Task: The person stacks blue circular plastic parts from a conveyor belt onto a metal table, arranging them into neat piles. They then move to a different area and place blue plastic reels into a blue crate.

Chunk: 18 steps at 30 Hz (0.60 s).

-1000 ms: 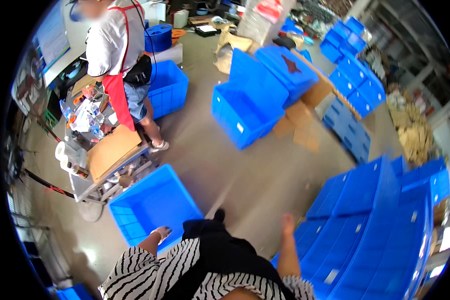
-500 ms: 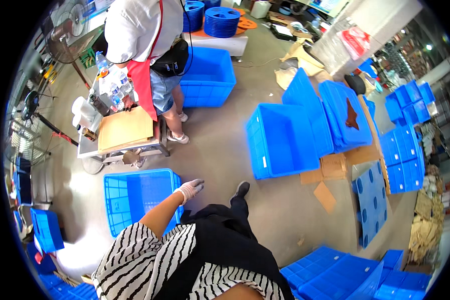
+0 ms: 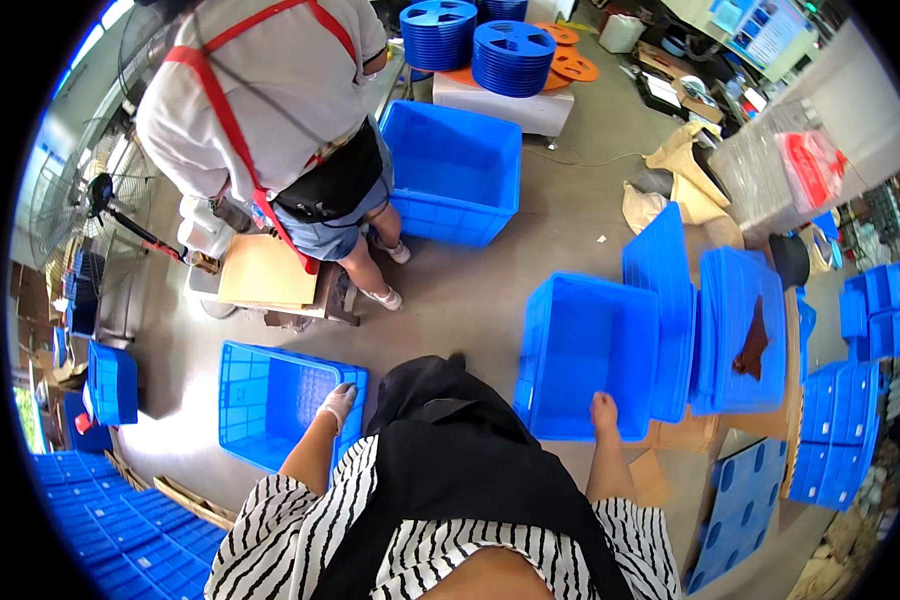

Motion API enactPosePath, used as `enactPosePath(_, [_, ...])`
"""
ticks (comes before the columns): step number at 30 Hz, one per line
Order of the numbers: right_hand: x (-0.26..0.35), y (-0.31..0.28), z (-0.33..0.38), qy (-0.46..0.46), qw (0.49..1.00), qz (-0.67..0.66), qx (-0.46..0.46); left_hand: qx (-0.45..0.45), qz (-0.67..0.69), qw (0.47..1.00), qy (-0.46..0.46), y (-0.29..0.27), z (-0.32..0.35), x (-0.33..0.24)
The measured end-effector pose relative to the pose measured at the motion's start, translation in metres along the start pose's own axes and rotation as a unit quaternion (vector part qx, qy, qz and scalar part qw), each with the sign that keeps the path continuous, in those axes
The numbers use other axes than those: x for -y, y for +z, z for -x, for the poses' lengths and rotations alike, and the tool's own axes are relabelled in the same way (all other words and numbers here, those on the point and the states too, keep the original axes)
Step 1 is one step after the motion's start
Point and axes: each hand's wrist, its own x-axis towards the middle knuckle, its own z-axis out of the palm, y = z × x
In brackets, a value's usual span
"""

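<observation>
My left hand [image 3: 338, 404], in a whitish glove with grey fingertips, hangs above the right end of a blue plastic bin [image 3: 245, 405] at lower left. Its fingers look loosely stretched, and nothing shows in them. Over the near right corner of another blue bin [image 3: 588, 355] is my right hand [image 3: 603, 409], bare, with its fingers curled in. I see nothing in that hand. Whether either hand touches a bin is unclear. Both bins look empty inside.
A co-worker in a red-strapped apron [image 3: 210, 110] stands at a small table with cardboard sheets [image 3: 265, 270]. Beyond is another blue bin [image 3: 450, 170], near stacked blue discs [image 3: 513, 60]. Blue lids [image 3: 740, 330] and a blue pallet [image 3: 738, 510] stand at right.
My right arm has come into view, its hand by the right bin. My left hand has shifted slightly left and down. The co-worker now shows more of their back, and the view has shifted.
</observation>
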Motion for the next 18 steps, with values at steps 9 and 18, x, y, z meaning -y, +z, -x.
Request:
enactPosePath(9, [0.236, 0.131, -0.13, -0.236, 0.936, 0.181, 0.187, 0.106, -0.403, 0.889, 0.191, -0.003, -0.17, -0.085])
enactPosePath(18, [0.266, 0.094, -0.239, 0.072, 0.973, 0.155, 0.152, -0.03, 0.067, 0.996, 0.051, -0.1, -0.264, -0.311])
